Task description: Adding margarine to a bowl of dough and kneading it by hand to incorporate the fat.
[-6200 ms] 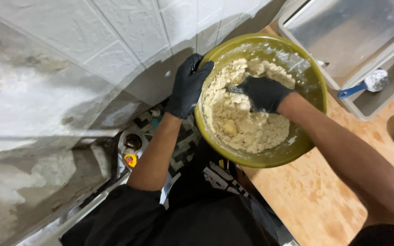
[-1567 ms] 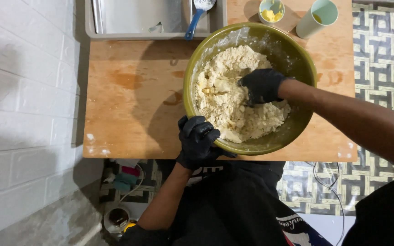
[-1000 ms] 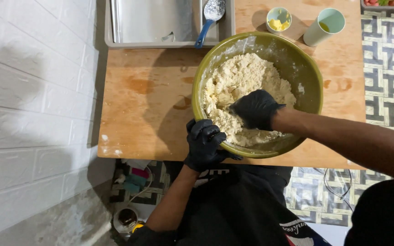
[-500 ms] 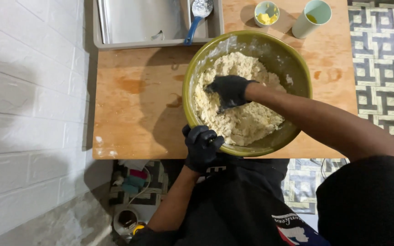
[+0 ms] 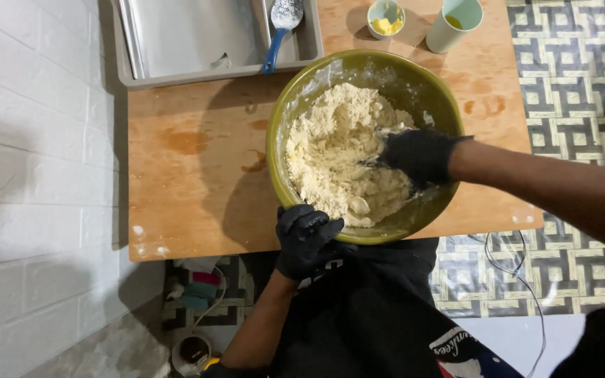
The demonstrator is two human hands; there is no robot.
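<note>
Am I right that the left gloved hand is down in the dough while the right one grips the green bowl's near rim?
Not quite: the hands are swapped. In the head view the right hand is in the dough, and the left hand grips the near rim of the green bowl.

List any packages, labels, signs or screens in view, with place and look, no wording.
Print on the person's black shirt: bottom edge right of centre, small white curved lettering with a red and blue patch.
No packages, signs or screens show on the wooden table.
</note>
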